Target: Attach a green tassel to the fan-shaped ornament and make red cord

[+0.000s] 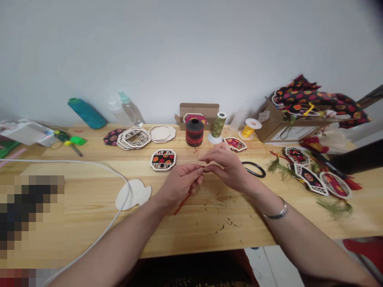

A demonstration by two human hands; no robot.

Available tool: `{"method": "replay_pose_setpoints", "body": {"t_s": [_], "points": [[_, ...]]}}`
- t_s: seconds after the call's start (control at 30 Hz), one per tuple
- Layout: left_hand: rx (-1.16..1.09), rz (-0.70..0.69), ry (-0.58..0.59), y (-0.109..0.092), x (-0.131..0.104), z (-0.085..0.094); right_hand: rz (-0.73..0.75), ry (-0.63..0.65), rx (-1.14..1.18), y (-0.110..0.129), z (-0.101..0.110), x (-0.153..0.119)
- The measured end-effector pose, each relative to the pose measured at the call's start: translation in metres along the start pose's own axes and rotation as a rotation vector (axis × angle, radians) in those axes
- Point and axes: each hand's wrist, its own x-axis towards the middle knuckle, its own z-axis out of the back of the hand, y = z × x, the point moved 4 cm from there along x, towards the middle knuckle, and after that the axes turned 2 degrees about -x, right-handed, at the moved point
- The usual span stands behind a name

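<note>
Fingers [196, 173] of the left hand [183, 180] are pinching a red cord [181, 205] over the worktop [209, 233], the right hand [226, 165] is curving just beside, grip unclear, and the cord, looking light and limp, is probably needing a fingertip pinch.

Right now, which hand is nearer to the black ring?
Right: the right hand is just left of the black ring; the left hand is farther left, beyond the right hand.
</note>
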Motion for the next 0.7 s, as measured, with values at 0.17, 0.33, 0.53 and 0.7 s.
{"method": "replay_pose_setpoints", "body": {"t_s": [0.17, 0.33, 0.53, 0.7], "points": [[-0.017, -0.005, 0.008, 0.0014, 0.0003, 0.0006, 0.053, 0.02, 0.015, 0.0028, 0.0008, 0.0005], [-0.037, 0.019, 0.029, 0.0039, 0.0017, 0.0023, 0.077, -0.017, -0.002, 0.006, 0.0027, 0.0025], [-0.084, 0.038, 0.061, 0.0042, 0.0003, 0.0007, 0.068, -0.003, -0.024, 0.0071, 0.0014, 0.0035], [-0.085, -0.013, 0.021, 0.0019, 0.001, 0.003, 0.042, -0.017, -0.033, 0.0052, 0.0005, 0.0018]]}}
